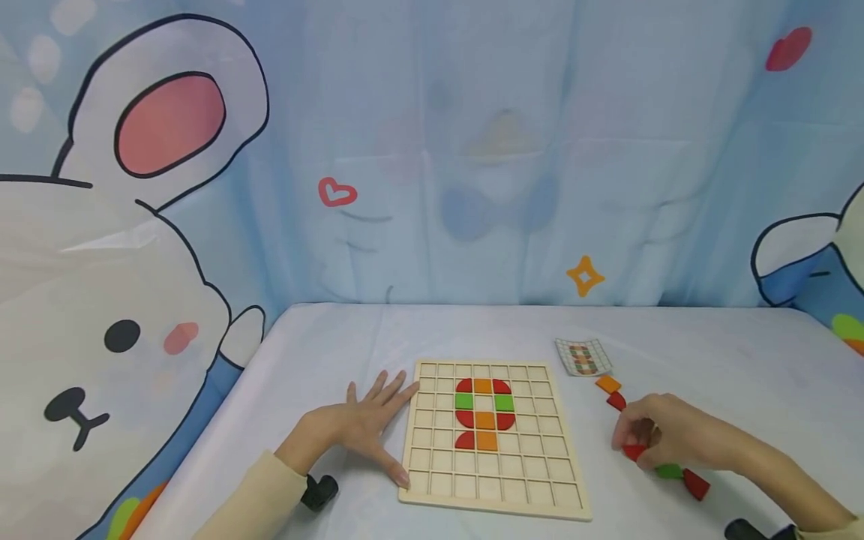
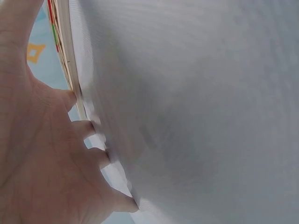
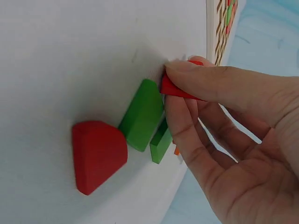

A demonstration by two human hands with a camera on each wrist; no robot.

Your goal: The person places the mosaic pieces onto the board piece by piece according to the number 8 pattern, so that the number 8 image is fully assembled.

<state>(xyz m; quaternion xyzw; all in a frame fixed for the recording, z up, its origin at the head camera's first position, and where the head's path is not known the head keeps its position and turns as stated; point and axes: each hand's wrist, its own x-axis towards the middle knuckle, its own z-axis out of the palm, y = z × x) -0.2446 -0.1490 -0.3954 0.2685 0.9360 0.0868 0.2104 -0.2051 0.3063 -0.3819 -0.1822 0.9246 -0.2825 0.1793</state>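
On the white tabletop lies a wooden grid board (image 1: 529, 469) with red, orange and green pieces set in its upper middle cells. My left hand (image 1: 367, 424) is spread flat along the board's left edge, its thumb near the lower corner. Right of the board, my right hand (image 1: 688, 435) pinches a red quarter-round piece (image 3: 175, 88) between thumb and fingers, low over the table. Close by lie a green piece (image 3: 144, 116), another green piece (image 3: 160, 142) and a loose red piece (image 3: 98, 156). An orange piece (image 1: 608, 384) and a red piece (image 1: 616, 401) lie beyond the hand.
A small printed card (image 1: 583, 358) with a coloured grid pattern lies behind the loose pieces, off the board's far right corner. A blue cartoon curtain (image 1: 432, 150) hangs along the table's back edge.
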